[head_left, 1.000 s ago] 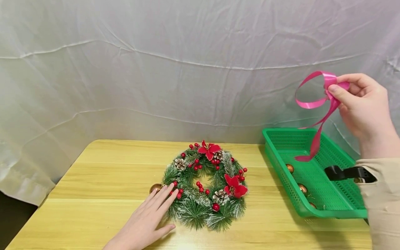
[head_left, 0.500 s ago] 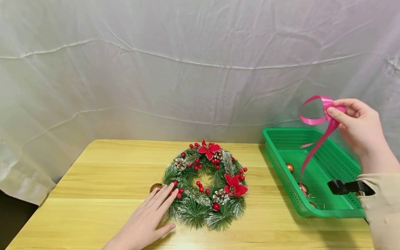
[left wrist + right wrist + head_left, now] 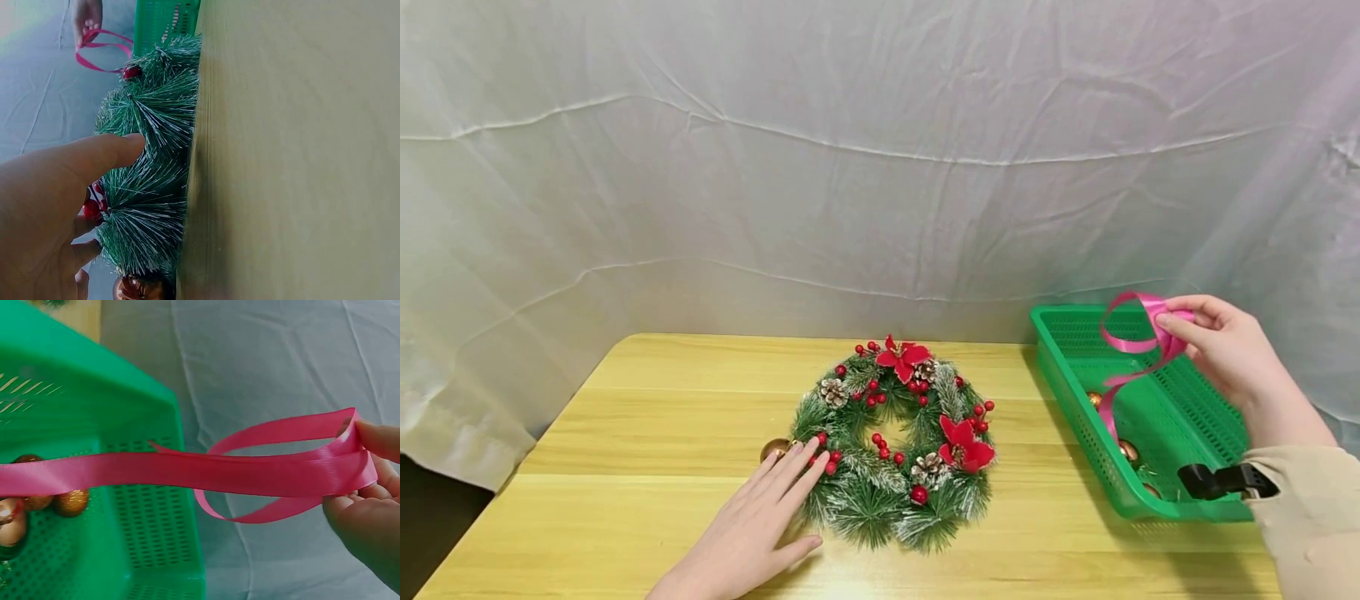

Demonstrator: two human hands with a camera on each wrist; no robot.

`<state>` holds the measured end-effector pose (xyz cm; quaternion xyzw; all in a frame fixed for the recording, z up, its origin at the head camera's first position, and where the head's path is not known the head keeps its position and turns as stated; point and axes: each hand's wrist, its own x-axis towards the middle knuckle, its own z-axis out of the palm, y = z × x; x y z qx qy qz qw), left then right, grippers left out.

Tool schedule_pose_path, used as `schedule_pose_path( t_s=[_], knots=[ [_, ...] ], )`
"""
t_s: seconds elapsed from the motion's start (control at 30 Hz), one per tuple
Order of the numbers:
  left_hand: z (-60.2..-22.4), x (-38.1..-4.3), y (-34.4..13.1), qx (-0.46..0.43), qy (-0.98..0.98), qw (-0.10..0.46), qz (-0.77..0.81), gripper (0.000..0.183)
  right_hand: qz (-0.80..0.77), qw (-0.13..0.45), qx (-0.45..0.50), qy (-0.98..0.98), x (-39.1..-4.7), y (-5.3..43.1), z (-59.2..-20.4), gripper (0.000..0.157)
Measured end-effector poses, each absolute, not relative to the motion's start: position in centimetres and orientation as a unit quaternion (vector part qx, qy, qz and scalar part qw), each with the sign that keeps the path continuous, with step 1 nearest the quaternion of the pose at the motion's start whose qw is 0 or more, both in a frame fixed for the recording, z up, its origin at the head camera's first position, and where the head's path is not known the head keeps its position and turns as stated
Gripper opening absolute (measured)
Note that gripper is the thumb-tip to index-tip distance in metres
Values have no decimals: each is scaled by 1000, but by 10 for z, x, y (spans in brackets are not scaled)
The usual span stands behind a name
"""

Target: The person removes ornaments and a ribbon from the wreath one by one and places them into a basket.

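A green wreath [image 3: 868, 508] with red berries, pinecones and red poinsettia flowers lies on the table. Straight fingers of my left hand [image 3: 756, 517] rest on its left edge, next to a copper bauble [image 3: 774, 451]. In the left wrist view, the thumb lies along the frosted wreath needles [image 3: 147, 219]. My right hand [image 3: 1232, 358] pinches a pink ribbon bow [image 3: 1163, 333] between thumb and fingers, over the green basket [image 3: 1078, 437]. One loop stands out to the left and a tail hangs down into the basket. The right wrist view shows the pink ribbon [image 3: 250, 474] stretching from the fingertips.
Copper and gold baubles [image 3: 72, 503] lie inside the basket along its left side. The wooden table [image 3: 647, 417] spreads left of the wreath. A grey cloth [image 3: 850, 167] hangs behind the table. A black strap [image 3: 1221, 481] sits at the right wrist.
My right hand has come down and slightly left with the ribbon bow, from above the basket's back to lower over it. The left hand and wreath have stayed in place.
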<state>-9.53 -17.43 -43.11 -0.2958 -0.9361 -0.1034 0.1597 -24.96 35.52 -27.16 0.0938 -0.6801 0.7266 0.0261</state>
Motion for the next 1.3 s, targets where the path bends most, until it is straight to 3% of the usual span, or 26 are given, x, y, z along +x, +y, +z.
schedule_pose_path(
  t_s=[0.5, 0.77, 1.03, 1.3],
  knots=[
    [-432, -95, -174, -296, -935, 164, -103, 91, 668, -25, 95, -738, -250, 359, -294, 22],
    [-431, -95, -174, -294, -937, 161, -101, 91, 527, -50, 99, -842, -250, 359, -297, 19],
    [-431, -94, -173, -289, -940, 153, -100, 91, 445, -82, 113, -885, -247, 357, -295, 38],
    [-430, -94, -173, -288, -940, 155, -101, 91, 471, -72, 135, -869, -242, 351, -295, 29]
  ],
)
